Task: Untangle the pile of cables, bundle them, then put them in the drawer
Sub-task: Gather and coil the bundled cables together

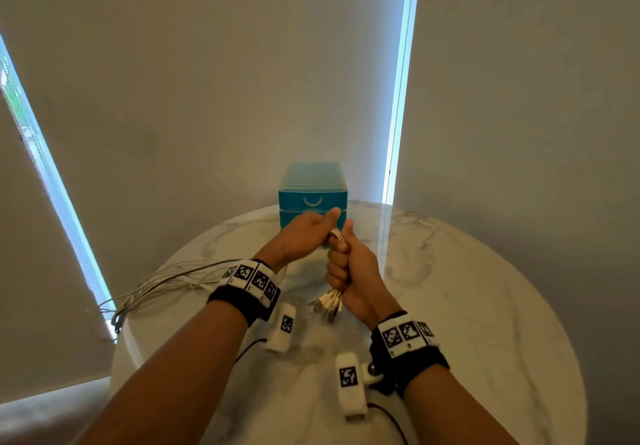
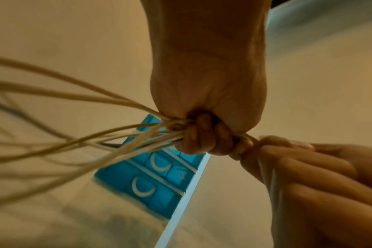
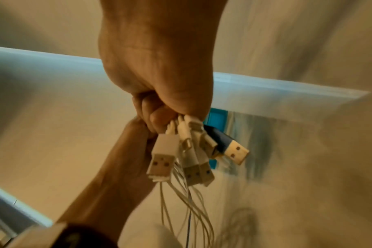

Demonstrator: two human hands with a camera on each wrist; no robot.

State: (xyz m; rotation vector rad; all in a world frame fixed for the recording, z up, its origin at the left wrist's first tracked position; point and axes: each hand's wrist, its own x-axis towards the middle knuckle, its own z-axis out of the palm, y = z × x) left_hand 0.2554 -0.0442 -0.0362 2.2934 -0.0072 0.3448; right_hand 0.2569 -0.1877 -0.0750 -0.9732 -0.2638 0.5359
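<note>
Head view first: both fists are closed on one bunch of cables [image 1: 337,236] above the round marble table [image 1: 467,288]; the left hand [image 1: 304,233] grips the bunch near its bend, thumb pointing right, and the right hand [image 1: 349,271] is wrapped round it just below, thumb up, the two fists touching. The bundle's long axis runs from the fists down toward the person, ending in a cluster of USB plugs [image 1: 327,304] that pokes out under the right fist and points at the near edge; the loose lengths [image 1: 162,288] trail left behind the left wrist and droop over the table's left rim. The teal drawer unit [image 1: 311,191] stands at the far edge, partly hidden by the hands, its drawers shut.

The left wrist view shows what the head view hides; the strands [image 2: 85,134] fan out from under the curled fingers [image 2: 200,134], blurred, and two crescent handles on the drawer fronts [image 2: 142,186]. The right wrist view alone shows the plugs [image 3: 193,157] clearly; mostly white, one dark-bodied connector [image 3: 221,139] among them, thin leads hanging beneath.
</note>
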